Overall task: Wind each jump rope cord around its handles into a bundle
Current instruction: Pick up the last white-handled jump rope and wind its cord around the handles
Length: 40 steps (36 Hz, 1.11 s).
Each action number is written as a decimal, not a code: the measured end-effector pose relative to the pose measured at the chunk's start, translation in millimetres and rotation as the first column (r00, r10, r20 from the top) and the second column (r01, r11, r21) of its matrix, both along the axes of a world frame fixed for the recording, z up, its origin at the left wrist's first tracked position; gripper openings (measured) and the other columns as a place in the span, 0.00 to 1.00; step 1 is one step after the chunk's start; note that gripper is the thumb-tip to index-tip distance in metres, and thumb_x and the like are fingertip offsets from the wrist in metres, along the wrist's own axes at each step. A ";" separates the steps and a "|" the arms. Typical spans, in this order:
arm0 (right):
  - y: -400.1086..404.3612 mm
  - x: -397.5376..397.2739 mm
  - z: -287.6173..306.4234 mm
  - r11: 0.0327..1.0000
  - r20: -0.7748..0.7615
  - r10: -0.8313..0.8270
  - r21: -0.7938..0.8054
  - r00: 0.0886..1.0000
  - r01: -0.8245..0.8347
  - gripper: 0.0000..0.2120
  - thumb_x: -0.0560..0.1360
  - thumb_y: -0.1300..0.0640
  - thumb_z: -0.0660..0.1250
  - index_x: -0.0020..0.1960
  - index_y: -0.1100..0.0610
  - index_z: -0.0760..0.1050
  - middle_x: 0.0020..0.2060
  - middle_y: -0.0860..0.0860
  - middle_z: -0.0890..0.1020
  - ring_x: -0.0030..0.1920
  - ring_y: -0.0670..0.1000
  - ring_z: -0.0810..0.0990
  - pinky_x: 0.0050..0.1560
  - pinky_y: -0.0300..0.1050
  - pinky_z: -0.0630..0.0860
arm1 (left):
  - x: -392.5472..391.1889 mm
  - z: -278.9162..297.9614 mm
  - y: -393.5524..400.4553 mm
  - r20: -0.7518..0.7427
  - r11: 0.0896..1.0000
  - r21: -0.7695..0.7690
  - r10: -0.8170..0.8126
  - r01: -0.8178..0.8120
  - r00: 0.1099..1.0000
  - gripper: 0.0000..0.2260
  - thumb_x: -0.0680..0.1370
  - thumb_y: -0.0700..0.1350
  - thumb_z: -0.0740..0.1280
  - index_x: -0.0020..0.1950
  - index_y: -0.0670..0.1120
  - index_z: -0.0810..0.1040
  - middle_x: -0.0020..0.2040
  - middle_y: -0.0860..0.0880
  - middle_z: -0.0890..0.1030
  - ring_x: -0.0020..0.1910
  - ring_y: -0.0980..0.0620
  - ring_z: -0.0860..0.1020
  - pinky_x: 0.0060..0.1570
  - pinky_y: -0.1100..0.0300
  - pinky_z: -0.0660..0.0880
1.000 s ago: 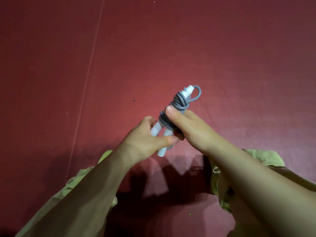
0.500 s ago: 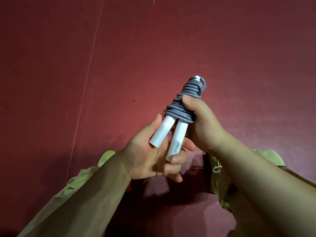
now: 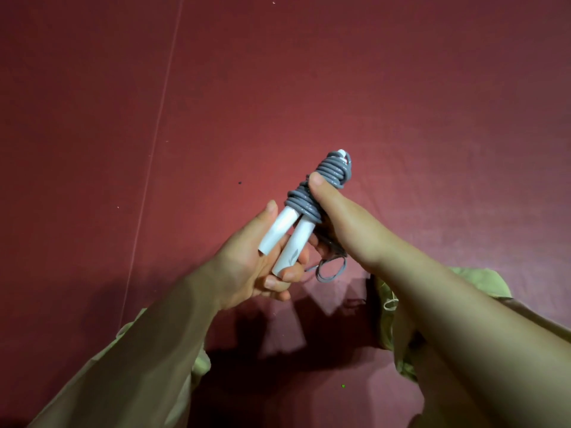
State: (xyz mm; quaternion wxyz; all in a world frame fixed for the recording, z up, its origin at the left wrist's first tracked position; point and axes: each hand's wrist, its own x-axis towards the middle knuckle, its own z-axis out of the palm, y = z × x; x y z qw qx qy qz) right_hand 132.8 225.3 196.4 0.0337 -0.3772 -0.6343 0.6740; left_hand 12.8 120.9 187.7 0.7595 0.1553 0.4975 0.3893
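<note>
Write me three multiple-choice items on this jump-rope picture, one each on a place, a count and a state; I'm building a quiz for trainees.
1. Where do the grey plastic cord coils sit on the two white cylindrical handles?
A. Round the far ends
B. Round the near ends
C. On the red floor

2. How many white handles show?
A. One
B. Two
C. Three

3. What is the right hand doing?
A. Hanging open
B. Pressing the floor
C. Gripping the coils

Answers: 1 A, bare near ends lie in the left hand; 2 B, two lie side by side; 3 C, its thumb presses the coils, with a loose cord loop below.
</note>
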 end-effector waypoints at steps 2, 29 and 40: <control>0.1 1.3 -0.5 0.999 0.071 0.018 0.046 0.997 -0.021 0.31 0.74 0.29 0.49 0.37 0.57 0.68 0.28 0.54 0.66 0.31 0.53 0.64 0.33 0.47 0.60 | -0.9 0.5 -0.2 -0.117 1.000 -0.024 0.017 -0.020 0.993 0.34 0.65 0.72 0.50 0.40 0.43 0.76 0.28 0.47 0.69 0.20 0.54 0.60 0.32 0.57 0.65; -3.6 1.1 0.5 1.000 -0.137 -0.017 0.016 0.990 0.019 0.14 0.69 0.45 0.63 0.28 0.50 0.66 0.24 0.45 0.62 0.23 0.43 0.58 0.25 0.37 0.55 | -1.2 5.8 -3.9 -0.419 0.993 0.116 0.074 -0.027 0.905 0.17 0.68 0.59 0.70 0.46 0.47 0.78 0.42 0.48 0.77 0.43 0.52 0.74 0.42 0.60 0.72; -4.1 5.3 6.7 0.921 -0.494 0.136 -0.257 0.859 -0.293 0.38 0.62 0.38 0.69 0.38 0.76 0.65 0.17 0.46 0.68 0.20 0.48 0.64 0.29 0.48 0.59 | 0.7 -1.7 -11.2 0.661 0.961 0.277 -0.210 0.026 0.721 0.44 0.71 0.71 0.58 0.67 0.32 0.70 0.49 0.39 0.80 0.42 0.43 0.81 0.47 0.47 0.78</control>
